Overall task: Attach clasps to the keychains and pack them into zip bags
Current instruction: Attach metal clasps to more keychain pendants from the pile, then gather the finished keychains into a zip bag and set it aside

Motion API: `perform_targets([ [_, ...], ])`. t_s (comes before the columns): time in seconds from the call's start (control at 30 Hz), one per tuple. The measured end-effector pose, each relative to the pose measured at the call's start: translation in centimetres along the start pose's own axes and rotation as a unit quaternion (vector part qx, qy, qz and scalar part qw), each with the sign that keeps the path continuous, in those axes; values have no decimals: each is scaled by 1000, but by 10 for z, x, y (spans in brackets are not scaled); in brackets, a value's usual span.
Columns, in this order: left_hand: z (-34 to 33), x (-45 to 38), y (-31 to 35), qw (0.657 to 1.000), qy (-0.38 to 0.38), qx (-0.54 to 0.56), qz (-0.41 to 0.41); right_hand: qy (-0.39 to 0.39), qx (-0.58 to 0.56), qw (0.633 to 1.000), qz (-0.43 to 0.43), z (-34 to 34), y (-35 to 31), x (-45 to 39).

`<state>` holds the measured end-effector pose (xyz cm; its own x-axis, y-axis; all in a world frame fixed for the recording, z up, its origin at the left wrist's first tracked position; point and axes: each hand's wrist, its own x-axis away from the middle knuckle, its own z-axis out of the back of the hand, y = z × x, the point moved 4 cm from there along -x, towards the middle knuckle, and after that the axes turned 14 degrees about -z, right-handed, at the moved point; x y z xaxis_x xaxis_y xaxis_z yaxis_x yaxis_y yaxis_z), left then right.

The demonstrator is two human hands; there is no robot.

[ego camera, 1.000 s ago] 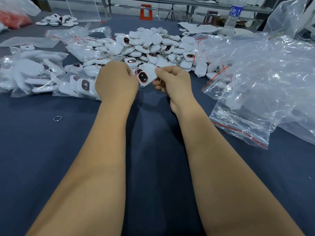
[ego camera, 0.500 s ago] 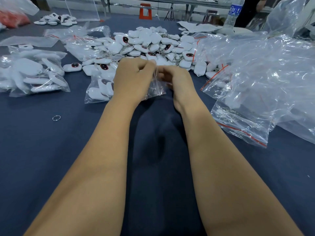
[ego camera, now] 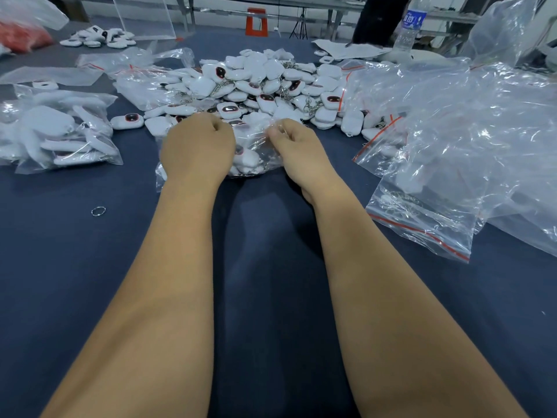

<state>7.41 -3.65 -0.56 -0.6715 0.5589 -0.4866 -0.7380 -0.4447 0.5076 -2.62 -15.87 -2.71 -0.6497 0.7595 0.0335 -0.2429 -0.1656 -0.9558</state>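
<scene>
Left hand (ego camera: 197, 146): forearm stretched forward, knuckles up, fingers curled, pinching the top edge of the zip bag (ego camera: 251, 158). Right hand (ego camera: 297, 146): same pose, thumb and fingers pinching the bag's edge at 3 o'clock of the left hand. Zip bag: holds white keychains, rests on the blue worktop (ego camera: 271, 267) between both hands. Loose keychain pile (ego camera: 265, 86): at 12 o'clock. Water bottle (ego camera: 411, 25): 1 o'clock, blue label, writing unreadable.

Packing workshop: bulk keychain pile (ego camera: 259, 86), zip bags (ego camera: 470, 140).
</scene>
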Motion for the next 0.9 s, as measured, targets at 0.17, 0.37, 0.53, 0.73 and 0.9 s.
perform_targets([
  [0.17, 7, 0, 5, 998, 31, 59, 0, 81, -135, 988, 4, 14, 2, -3],
  [0.37, -11, -2, 5, 936, -75, 336, 73, 70, -260, 962, -37, 26, 4, -6],
  [0.53, -27, 0, 5, 904, -189, 369, 107, 39, -306, 950, -55, 28, 1, -7],
  [0.73, -36, 3, 6, 872, -230, 419, 103, -20, -260, 964, -57, 23, 0, -3],
  [0.9, -38, 0, 5, 878, -178, 431, 109, -44, -190, 979, -52, 15, 1, -3],
])
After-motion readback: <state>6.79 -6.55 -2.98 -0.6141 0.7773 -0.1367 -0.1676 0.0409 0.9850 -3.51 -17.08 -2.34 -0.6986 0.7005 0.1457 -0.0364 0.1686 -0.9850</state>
